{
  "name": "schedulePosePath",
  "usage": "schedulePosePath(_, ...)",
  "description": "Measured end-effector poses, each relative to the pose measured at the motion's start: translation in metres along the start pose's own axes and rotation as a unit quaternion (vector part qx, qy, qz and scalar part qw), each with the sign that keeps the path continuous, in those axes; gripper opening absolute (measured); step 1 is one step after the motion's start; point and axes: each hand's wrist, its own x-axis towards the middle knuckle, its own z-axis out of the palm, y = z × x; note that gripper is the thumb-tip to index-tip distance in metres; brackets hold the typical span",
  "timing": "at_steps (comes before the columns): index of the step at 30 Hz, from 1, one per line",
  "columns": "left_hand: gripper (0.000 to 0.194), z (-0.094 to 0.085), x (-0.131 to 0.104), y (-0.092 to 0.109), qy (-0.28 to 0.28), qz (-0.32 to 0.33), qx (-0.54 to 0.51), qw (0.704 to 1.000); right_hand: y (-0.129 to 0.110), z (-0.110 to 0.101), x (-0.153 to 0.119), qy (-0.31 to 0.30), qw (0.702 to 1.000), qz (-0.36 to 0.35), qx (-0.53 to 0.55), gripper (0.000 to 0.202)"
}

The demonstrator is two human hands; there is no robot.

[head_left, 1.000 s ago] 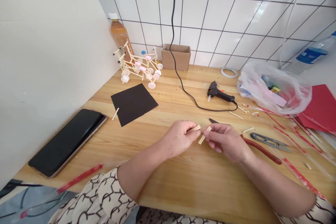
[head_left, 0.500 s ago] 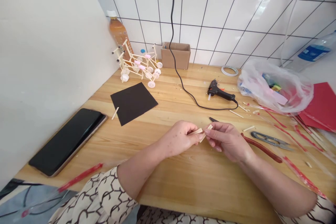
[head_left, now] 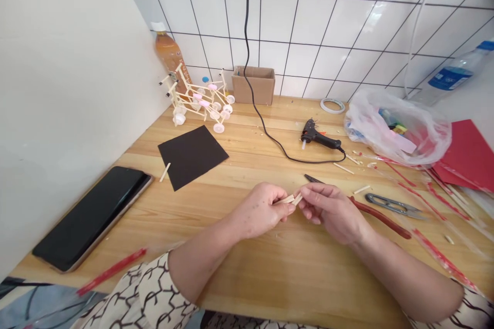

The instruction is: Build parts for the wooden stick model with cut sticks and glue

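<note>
Short pale wooden sticks (head_left: 287,199) are pinched between the thumb and fingers of my left hand (head_left: 264,211). My right hand (head_left: 328,211) is closed too, its thumb and fingertips pinching the ends of short wooden sticks (head_left: 298,198) against those in the left. Fingers cover part of the sticks, so their exact number cannot be told. Under and beyond my right hand lie pliers with reddish-brown handles (head_left: 382,217), partly hidden by it. Grey thread snips (head_left: 393,205) rest to the right of the pliers.
Behind my hands are a black glue gun (head_left: 320,136) with its cord, a cardboard box (head_left: 253,85) and a tape roll (head_left: 332,106). To the left lie a phone (head_left: 92,216), black card (head_left: 193,157) and small stick frames with wheels (head_left: 200,103). A plastic bag (head_left: 417,139) sits right.
The stick at my right fingertips has turned lower and closer to the sticks in my left hand. The whole view has shifted slightly.
</note>
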Motion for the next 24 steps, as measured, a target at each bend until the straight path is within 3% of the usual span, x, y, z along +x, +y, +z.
schedulePosePath(8,0.026,-0.001,0.001,-0.001,-0.016,-0.003,-0.002,1.000,-0.003,-0.005,0.002,-0.051,0.993,0.051,0.089,0.019)
schedulePosePath(24,0.026,0.003,0.000,0.002,-0.017,-0.011,0.005,1.000,-0.001,-0.014,0.005,-0.064,0.988,0.086,0.114,0.013)
